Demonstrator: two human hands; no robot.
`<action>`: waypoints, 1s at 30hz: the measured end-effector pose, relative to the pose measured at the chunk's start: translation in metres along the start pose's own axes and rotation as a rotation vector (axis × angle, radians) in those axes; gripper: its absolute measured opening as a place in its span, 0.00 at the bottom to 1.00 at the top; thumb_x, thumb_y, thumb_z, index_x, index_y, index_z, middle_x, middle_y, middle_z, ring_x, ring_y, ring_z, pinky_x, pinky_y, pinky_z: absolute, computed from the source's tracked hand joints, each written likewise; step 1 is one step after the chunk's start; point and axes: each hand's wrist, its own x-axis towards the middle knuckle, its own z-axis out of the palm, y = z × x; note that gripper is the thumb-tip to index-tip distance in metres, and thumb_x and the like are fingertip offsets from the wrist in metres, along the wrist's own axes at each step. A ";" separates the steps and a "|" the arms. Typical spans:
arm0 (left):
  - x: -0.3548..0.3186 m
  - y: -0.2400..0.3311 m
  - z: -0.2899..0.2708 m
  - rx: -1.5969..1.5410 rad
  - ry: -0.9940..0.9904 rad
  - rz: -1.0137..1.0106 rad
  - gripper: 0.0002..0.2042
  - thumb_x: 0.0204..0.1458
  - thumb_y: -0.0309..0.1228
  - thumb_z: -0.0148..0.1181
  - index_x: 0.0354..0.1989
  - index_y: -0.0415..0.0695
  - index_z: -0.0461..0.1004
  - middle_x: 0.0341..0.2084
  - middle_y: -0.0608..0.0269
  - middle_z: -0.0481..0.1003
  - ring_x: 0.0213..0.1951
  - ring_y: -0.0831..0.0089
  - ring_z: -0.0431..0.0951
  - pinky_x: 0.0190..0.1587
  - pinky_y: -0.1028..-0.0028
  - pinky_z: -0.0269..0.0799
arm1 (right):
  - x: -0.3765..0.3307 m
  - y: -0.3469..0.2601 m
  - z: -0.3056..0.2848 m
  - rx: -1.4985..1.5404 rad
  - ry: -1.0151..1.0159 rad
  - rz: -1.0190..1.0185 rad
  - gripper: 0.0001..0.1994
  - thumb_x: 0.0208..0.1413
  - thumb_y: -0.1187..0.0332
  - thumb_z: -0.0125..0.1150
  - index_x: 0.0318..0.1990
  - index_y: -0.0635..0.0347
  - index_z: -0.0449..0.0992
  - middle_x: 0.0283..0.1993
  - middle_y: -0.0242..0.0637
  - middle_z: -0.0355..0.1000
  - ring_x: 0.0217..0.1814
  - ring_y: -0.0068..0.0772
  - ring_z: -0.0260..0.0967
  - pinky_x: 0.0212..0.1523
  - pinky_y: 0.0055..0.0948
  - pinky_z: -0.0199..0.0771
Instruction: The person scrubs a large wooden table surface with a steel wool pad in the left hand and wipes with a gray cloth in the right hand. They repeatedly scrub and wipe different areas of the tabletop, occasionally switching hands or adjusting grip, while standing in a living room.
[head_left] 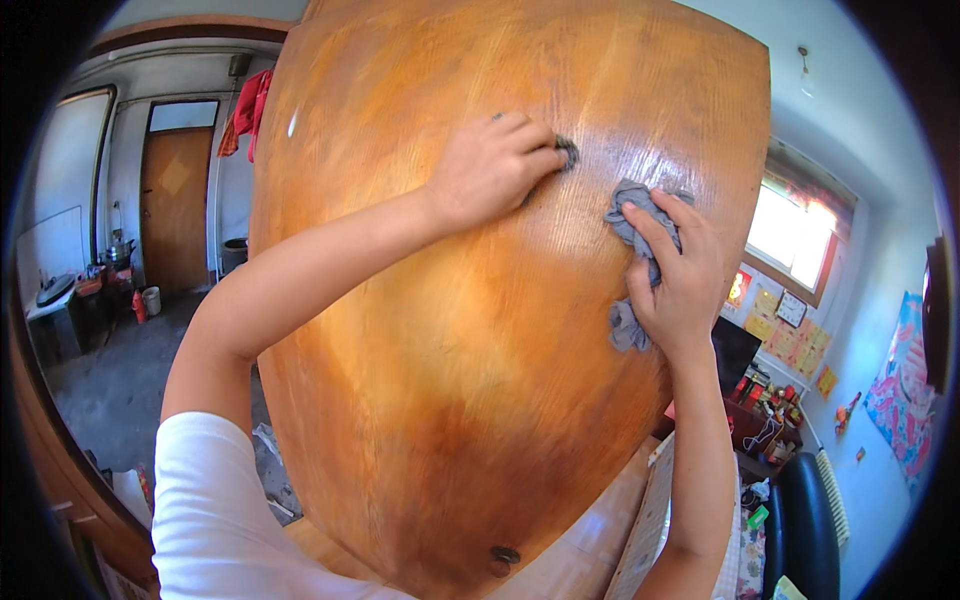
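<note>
In the head view, most of the middle is filled by a large wooden door panel (440, 340), orange-brown and grained, with a glossy patch of light on its upper right part. A small dark knob (505, 554) is seen near its lower end.

By the left hand (500, 165), a dark scrubbing pad (568, 153) is held against the upper part of the panel; its fingers are curled narrowly about the pad, by which only an edge is shown. By the right hand (678, 265), a crumpled grey cloth (628, 325) is pressed to the panel, lower and further right, near the panel's right edge. The cloth is gripped beneath the fingers and thumb, which are set moderately apart, and one fold is left hanging below the hand. The pad and the cloth are kept apart, with bare wood between them. A white sleeve (215, 500) is worn on the left arm.

To the left, a brown door (178, 200), hanging red fabric (252, 105) and a pale bucket (151, 300) on a grey floor (120, 395) are seen. To the right, a bright window (790, 226), a wall clock (791, 309), a black screen (735, 352) and a black chair (806, 535) are shown.
</note>
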 end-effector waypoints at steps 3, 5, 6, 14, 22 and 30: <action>0.031 -0.009 0.008 0.037 0.028 0.023 0.08 0.57 0.33 0.68 0.43 0.53 0.89 0.41 0.68 0.83 0.47 0.62 0.83 0.46 0.60 0.80 | 0.003 -0.007 0.000 0.002 -0.001 0.003 0.28 0.46 0.74 0.65 0.58 0.46 0.87 0.66 0.40 0.79 0.68 0.51 0.76 0.69 0.48 0.75; 0.068 -0.025 0.016 0.088 0.073 -0.062 0.09 0.57 0.31 0.66 0.43 0.53 0.89 0.41 0.66 0.83 0.48 0.61 0.82 0.48 0.60 0.80 | 0.008 -0.010 0.005 0.018 0.010 0.002 0.28 0.46 0.74 0.65 0.58 0.45 0.87 0.66 0.40 0.79 0.68 0.51 0.76 0.69 0.47 0.75; 0.072 -0.028 0.018 0.095 0.099 -0.131 0.09 0.57 0.31 0.66 0.43 0.53 0.89 0.41 0.66 0.83 0.48 0.60 0.82 0.48 0.60 0.80 | 0.012 -0.015 0.009 0.037 0.018 -0.006 0.28 0.46 0.74 0.65 0.58 0.45 0.87 0.66 0.40 0.79 0.67 0.51 0.76 0.69 0.47 0.75; 0.002 0.037 0.000 -0.175 -0.054 0.032 0.07 0.59 0.31 0.70 0.44 0.52 0.89 0.40 0.64 0.83 0.46 0.59 0.83 0.44 0.57 0.79 | 0.002 -0.005 0.003 0.046 0.009 0.000 0.28 0.47 0.74 0.66 0.59 0.44 0.87 0.66 0.40 0.79 0.67 0.52 0.76 0.68 0.48 0.75; 0.083 -0.084 0.026 0.199 0.214 -0.417 0.11 0.64 0.37 0.63 0.49 0.53 0.89 0.51 0.62 0.84 0.54 0.55 0.81 0.56 0.57 0.80 | 0.010 -0.015 0.012 0.071 0.012 -0.004 0.28 0.47 0.74 0.66 0.59 0.43 0.87 0.67 0.39 0.78 0.69 0.51 0.75 0.69 0.48 0.74; 0.054 -0.075 0.034 0.038 0.083 0.102 0.20 0.58 0.25 0.64 0.60 0.53 0.85 0.60 0.61 0.82 0.63 0.53 0.79 0.61 0.53 0.79 | -0.005 -0.001 -0.009 -0.014 -0.037 0.030 0.28 0.47 0.74 0.65 0.59 0.43 0.87 0.67 0.40 0.78 0.69 0.51 0.75 0.68 0.48 0.74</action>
